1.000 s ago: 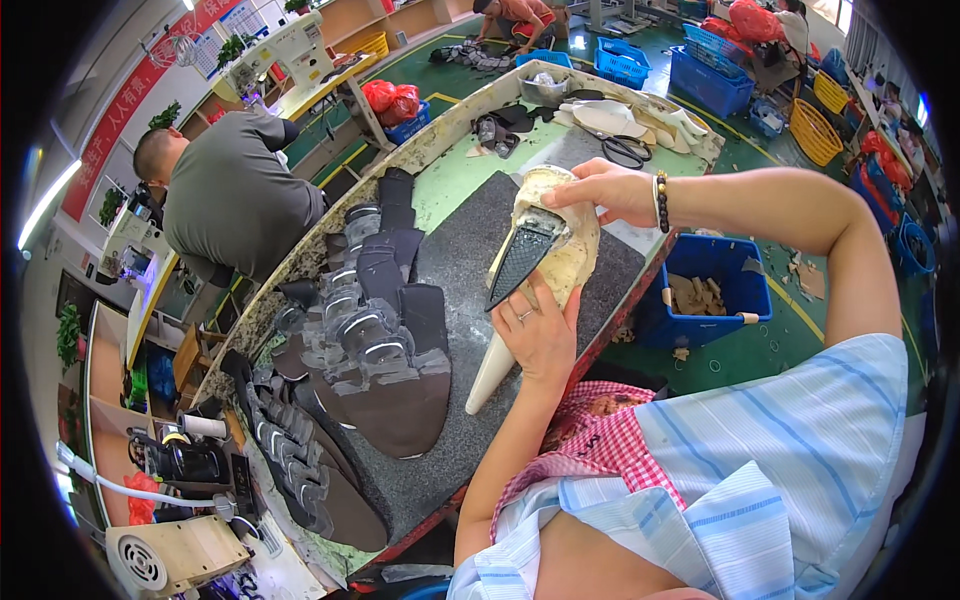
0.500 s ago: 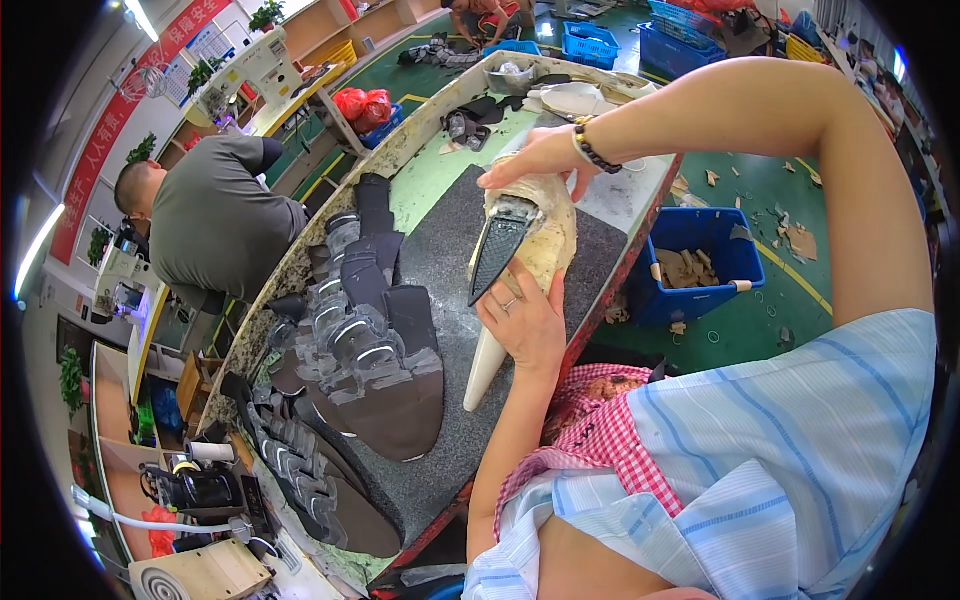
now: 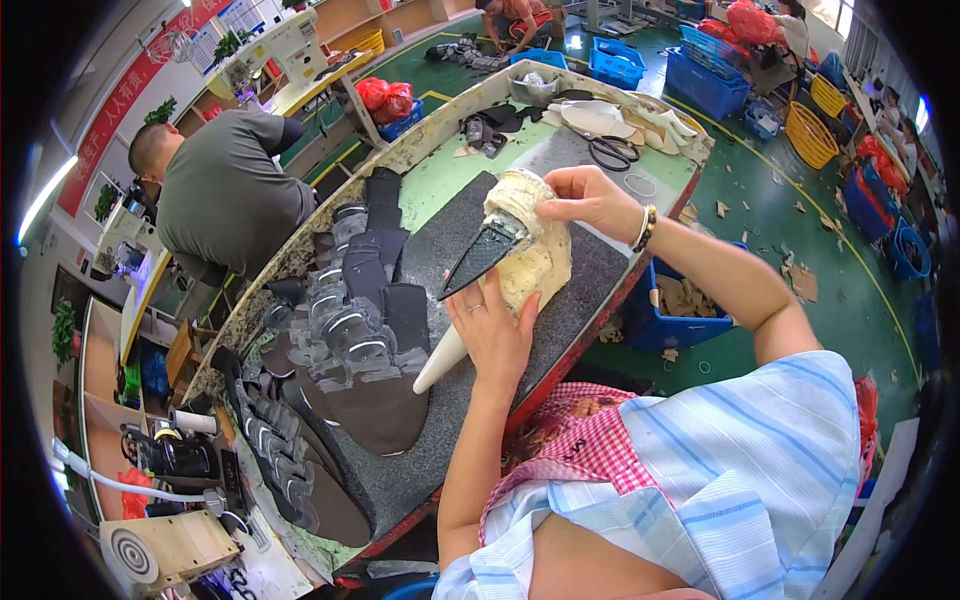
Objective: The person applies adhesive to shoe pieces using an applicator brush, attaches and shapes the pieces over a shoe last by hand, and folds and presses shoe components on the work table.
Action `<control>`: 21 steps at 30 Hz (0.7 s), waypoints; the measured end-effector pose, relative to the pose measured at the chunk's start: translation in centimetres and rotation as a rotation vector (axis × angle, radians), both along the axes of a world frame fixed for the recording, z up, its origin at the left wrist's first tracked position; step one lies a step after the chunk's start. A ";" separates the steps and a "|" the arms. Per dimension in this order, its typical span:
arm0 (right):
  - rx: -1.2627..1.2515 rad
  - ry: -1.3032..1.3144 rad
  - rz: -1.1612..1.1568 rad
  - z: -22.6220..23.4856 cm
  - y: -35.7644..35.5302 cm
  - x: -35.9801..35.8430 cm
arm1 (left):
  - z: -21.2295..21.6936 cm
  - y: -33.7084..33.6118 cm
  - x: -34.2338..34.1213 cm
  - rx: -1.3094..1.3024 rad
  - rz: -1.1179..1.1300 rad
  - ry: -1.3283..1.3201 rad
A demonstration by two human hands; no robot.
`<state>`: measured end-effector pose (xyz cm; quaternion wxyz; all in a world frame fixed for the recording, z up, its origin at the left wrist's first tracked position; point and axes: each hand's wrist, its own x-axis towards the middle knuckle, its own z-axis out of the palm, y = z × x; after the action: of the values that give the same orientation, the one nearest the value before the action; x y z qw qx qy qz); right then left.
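Note:
Over the dark board (image 3: 436,224) on the bench, a cream container (image 3: 535,278), crusted with what looks like dried glue, is held tilted. Its tapered white end (image 3: 442,358) points toward me and to the left. From its collar juts a black, textured, wedge-shaped piece (image 3: 483,262). My left hand (image 3: 490,335) is closed around the container's near side, fingertips at the black piece's lower edge, thumb on the body. My right hand (image 3: 592,203) pinches the collar at the top. Dark grey shoe upper pieces (image 3: 375,340) lie overlapped to the left.
Black-handled scissors (image 3: 612,150) and pale cut pieces (image 3: 600,118) lie at the bench's far end. A blue bin (image 3: 680,318) of scraps stands on the floor to the right. Left of the bench sits a person in grey (image 3: 235,195). Another person (image 3: 515,25) crouches far off.
The container and both hands have shifted left, and its white end has swung left. My right hand has moved from over the top to the collar's right side; my right elbow has dropped.

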<state>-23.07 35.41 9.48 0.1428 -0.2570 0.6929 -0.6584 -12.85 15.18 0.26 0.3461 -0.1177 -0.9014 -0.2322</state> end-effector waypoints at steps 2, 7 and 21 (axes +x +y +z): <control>-0.165 -0.062 -0.085 -0.9 -0.8 0.3 | 0.1 -0.1 0.0 -0.017 -0.014 -0.011; -0.116 -0.084 -0.203 -1.6 -1.4 -0.1 | 0.4 0.4 -0.3 -0.065 -0.038 -0.016; -0.244 -0.130 -0.151 -0.5 -1.1 1.3 | -0.1 0.4 -0.3 -0.034 -0.053 0.029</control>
<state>-21.76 34.31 8.94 0.1052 -0.1767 0.6142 -0.7619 -13.11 15.55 0.11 0.3509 -0.1508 -0.8966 -0.2243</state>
